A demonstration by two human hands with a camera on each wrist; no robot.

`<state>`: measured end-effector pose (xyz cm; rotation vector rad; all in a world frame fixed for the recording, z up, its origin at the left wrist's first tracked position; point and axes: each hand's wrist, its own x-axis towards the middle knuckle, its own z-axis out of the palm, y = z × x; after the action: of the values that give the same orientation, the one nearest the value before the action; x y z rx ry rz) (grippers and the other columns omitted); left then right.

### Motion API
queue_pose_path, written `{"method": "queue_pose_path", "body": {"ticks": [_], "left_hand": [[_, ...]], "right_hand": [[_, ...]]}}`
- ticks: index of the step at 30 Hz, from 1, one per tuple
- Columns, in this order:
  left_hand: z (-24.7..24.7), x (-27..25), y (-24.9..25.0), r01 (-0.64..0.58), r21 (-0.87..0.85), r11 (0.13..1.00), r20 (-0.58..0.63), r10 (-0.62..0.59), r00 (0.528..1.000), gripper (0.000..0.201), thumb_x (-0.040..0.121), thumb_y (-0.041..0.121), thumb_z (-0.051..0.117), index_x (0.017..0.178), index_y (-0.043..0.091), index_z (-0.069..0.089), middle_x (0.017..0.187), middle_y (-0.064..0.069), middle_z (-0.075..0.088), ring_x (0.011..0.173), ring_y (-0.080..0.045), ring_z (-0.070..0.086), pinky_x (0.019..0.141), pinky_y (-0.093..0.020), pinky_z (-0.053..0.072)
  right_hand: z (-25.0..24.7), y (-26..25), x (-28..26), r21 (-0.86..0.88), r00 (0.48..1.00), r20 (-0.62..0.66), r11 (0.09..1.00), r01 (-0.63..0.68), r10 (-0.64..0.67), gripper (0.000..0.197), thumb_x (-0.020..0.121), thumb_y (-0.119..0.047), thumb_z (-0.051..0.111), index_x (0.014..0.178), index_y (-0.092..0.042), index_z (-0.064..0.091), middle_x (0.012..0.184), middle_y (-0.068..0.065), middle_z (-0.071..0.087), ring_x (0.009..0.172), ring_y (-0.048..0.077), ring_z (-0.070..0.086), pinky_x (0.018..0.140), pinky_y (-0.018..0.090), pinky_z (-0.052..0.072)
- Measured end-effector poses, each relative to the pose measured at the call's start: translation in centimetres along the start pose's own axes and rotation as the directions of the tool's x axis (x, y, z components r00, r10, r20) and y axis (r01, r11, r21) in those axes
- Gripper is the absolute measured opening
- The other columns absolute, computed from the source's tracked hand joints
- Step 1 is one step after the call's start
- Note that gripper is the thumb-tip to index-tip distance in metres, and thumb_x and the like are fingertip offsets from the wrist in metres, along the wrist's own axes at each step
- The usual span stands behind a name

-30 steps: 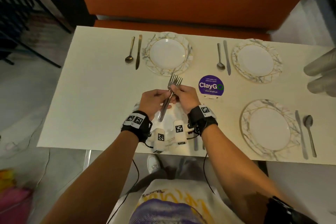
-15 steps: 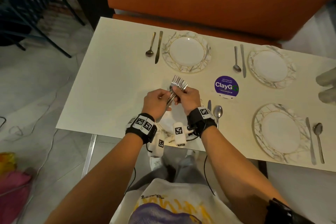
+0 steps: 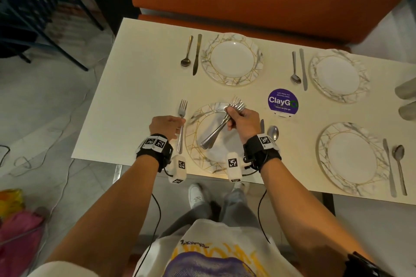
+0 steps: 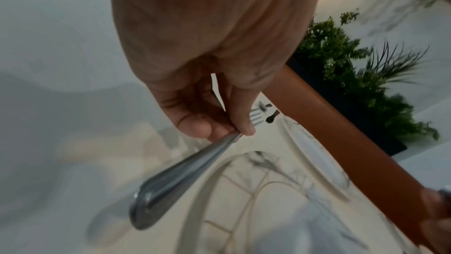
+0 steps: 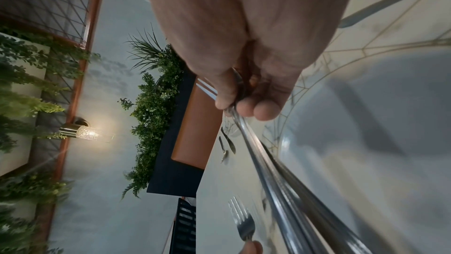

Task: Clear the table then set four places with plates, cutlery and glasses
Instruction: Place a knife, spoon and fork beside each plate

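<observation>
Head view – L hand: left hand pinches one fork at mid-handle, fingers curled round it. Fork's long axis runs 12–6 o'clock, tines at 12, just beside the near plate at the plate's 9 o'clock. Whether it has touched the table I can't tell.
Head view – R hand: right hand grips the fork bundle near the necks, fist closed; tines at 1 o'clock, handle ends at 7, hanging over the plate's middle.
Head view – other places: 3 more plates, each w/ knife + spoon, no fork yet. Far-left plate at 12 o'clock from the hands, far-right plate at 2, near-right plate at 3 (so the R hand is nearer all of them).
L wrist view: thumb + fingertips clamp the fork handle; handle end points back at the cam, tines away toward 1 o'clock, parallel to the plate rim. Blurry.
R wrist view: curled fingers hold the bundle handles, which run down to 5 o'clock. Single fork's tines show low at 6.
Judgement: fork no. 1 looks about placed; next likely L hand lets go and takes another from the bundle, lying at its 3 o'clock.
</observation>
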<state>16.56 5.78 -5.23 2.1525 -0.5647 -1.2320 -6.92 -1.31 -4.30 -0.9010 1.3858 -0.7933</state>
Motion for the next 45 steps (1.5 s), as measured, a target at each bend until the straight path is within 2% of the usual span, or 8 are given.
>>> {"method": "queue_pose_path", "body": {"ticks": [3,7,18,23,29,34,40,45], "left_hand": [[-0.1,0.5,-1.0,0.012,0.078,0.997,-0.016,-0.011,1.0,0.012,0.083,0.028,0.085,0.081,0.018,0.078,0.082,-0.009,0.079,0.066,-0.02,0.07,0.08,-0.036,0.065],[0.0,0.7,-1.6,0.023,0.118,0.993,-0.021,-0.02,1.0,0.013,0.082,0.024,0.088,0.075,0.018,0.078,0.072,-0.003,0.077,0.062,-0.018,0.073,0.064,-0.024,0.062],[0.0,0.5,-2.2,-0.037,0.19,0.981,-0.086,0.054,0.995,0.016,0.079,0.022,0.09,0.079,0.01,0.081,0.072,-0.006,0.076,0.056,-0.015,0.068,0.058,-0.02,0.055],[0.0,0.0,-2.2,-0.064,0.202,0.977,-0.09,0.084,0.992,0.012,0.079,0.018,0.09,0.079,0.01,0.081,0.073,-0.006,0.076,0.06,-0.016,0.069,0.07,-0.026,0.062],[-0.1,0.1,-2.4,-0.065,0.225,0.972,-0.088,0.087,0.992,0.012,0.08,0.019,0.089,0.083,0.01,0.082,0.072,-0.003,0.075,0.056,-0.008,0.067,0.049,-0.007,0.046],[-0.5,0.0,-2.3,-0.061,0.262,0.963,-0.095,0.089,0.992,0.02,0.078,0.03,0.09,0.081,0.012,0.082,0.074,-0.003,0.077,0.069,-0.018,0.074,0.075,-0.027,0.062],[1.2,-2.3,0.9,-0.269,0.367,0.891,-0.177,0.351,0.919,0.021,0.095,0.037,0.07,0.099,0.018,0.077,0.093,0.002,0.075,0.087,-0.02,0.069,0.076,-0.03,0.053],[7.4,-5.2,4.9,-0.504,0.175,0.846,0.117,0.49,0.864,0.014,0.09,0.036,0.073,0.091,0.023,0.077,0.089,0.009,0.077,0.087,-0.011,0.071,0.086,-0.028,0.056]], "right_hand": [[-0.7,0.9,-0.4,-0.012,1.0,0.003,1.0,-0.006,0.006,0.017,0.094,-0.017,0.07,0.093,0.0,0.074,0.063,0.011,0.063,0.052,0.02,0.054,0.057,0.036,0.052],[-1.4,1.8,-0.4,-0.048,1.0,-0.005,0.999,-0.019,0.019,0.018,0.094,-0.019,0.069,0.091,-0.002,0.075,0.062,0.011,0.061,0.051,0.021,0.052,0.059,0.037,0.049],[-1.8,1.9,-0.7,-0.073,1.0,0.002,0.997,-0.018,0.018,0.015,0.095,-0.02,0.069,0.09,-0.007,0.076,0.06,0.008,0.063,0.051,0.02,0.053,0.061,0.037,0.05],[-1.6,2.1,-0.7,-0.09,1.0,0.01,0.996,-0.027,0.028,0.017,0.094,-0.021,0.069,0.092,-0.006,0.076,0.06,0.008,0.063,0.052,0.021,0.053,0.063,0.038,0.05],[-1.5,2.4,-0.6,-0.113,1.0,0.012,0.993,-0.019,0.02,0.019,0.093,-0.024,0.07,0.091,-0.006,0.076,0.061,0.01,0.064,0.052,0.023,0.054,0.061,0.036,0.05],[-1.5,2.4,-0.7,-0.123,0.999,0.021,0.992,-0.027,0.03,0.02,0.092,-0.026,0.071,0.091,-0.006,0.076,0.062,0.01,0.064,0.053,0.025,0.055,0.064,0.039,0.05],[-2.7,1.1,-1.3,-0.141,1.0,0.012,0.99,0.005,-0.003,0.024,0.092,-0.026,0.071,0.089,-0.002,0.075,0.06,0.011,0.064,0.052,0.026,0.055,0.065,0.043,0.051],[-5.6,-0.3,-1.8,-0.185,0.999,-0.014,0.982,0.046,-0.049,0.027,0.093,-0.03,0.071,0.086,-0.004,0.075,0.056,0.012,0.064,0.047,0.024,0.055,0.062,0.041,0.052]]}}
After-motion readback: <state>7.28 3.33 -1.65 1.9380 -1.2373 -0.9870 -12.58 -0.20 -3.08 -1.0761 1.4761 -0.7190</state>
